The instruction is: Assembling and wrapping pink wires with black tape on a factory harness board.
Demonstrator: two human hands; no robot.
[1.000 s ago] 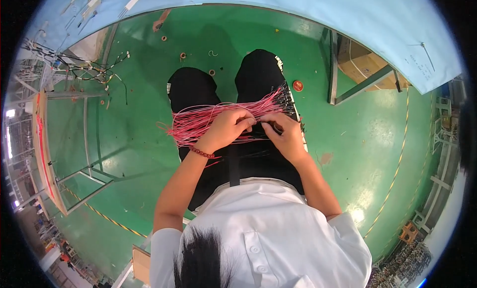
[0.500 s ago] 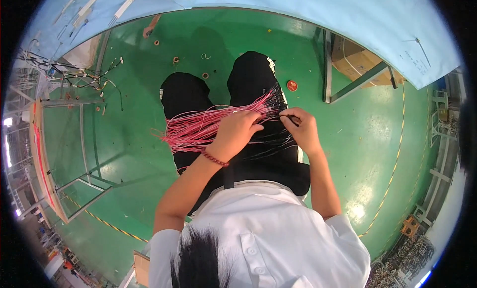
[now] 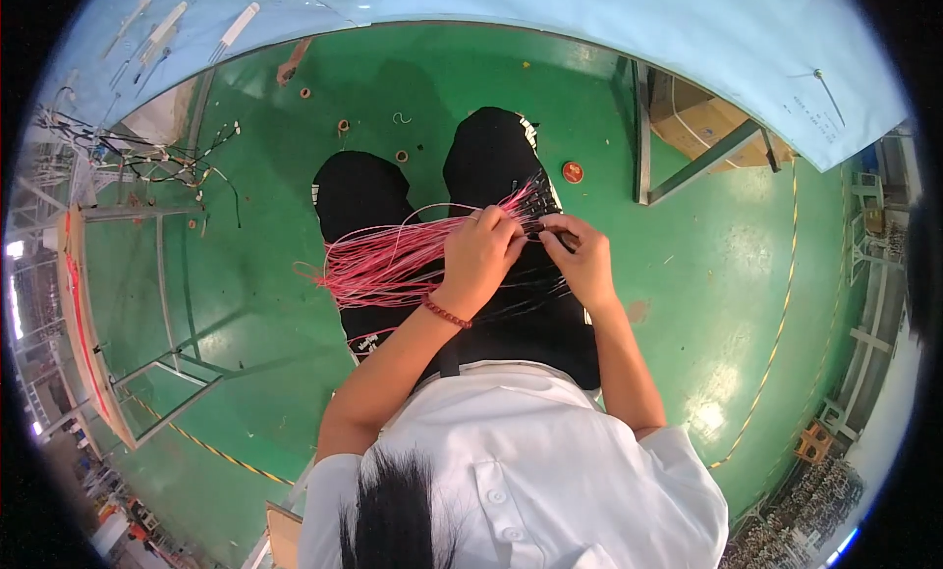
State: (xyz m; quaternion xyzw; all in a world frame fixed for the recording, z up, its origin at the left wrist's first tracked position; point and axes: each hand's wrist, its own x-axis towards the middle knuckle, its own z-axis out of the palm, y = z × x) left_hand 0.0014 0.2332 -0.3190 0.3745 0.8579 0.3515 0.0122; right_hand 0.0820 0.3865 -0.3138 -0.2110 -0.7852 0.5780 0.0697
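A bundle of thin red and pink wires [image 3: 378, 265] lies across my lap, its loose ends spread to the left. At the right the bundle runs into a cluster of black wire ends [image 3: 535, 198] on my right thigh. My left hand [image 3: 476, 260] is closed over the bundle, thumb and fingers pinching a red wire close to the black ends. Just beside it, my right hand [image 3: 586, 265] is closed in a pinch on a small black wire end. The fingertips of both hands almost meet, and what lies between them is partly hidden. Several thin black strands trail below.
A blue-covered table [image 3: 471, 1] spans the far side, with a metal leg [image 3: 642, 127] and a cardboard box [image 3: 702, 122] beneath. Tangled cables [image 3: 157, 152] hang at the left by a metal frame [image 3: 162, 274]. A red round lid [image 3: 573, 171] and tape rings lie on the green floor.
My left hand has turned more upright and moved slightly right. My right hand has shifted a little left, bringing the fingertips closer together. A wire now loops up above the bundle.
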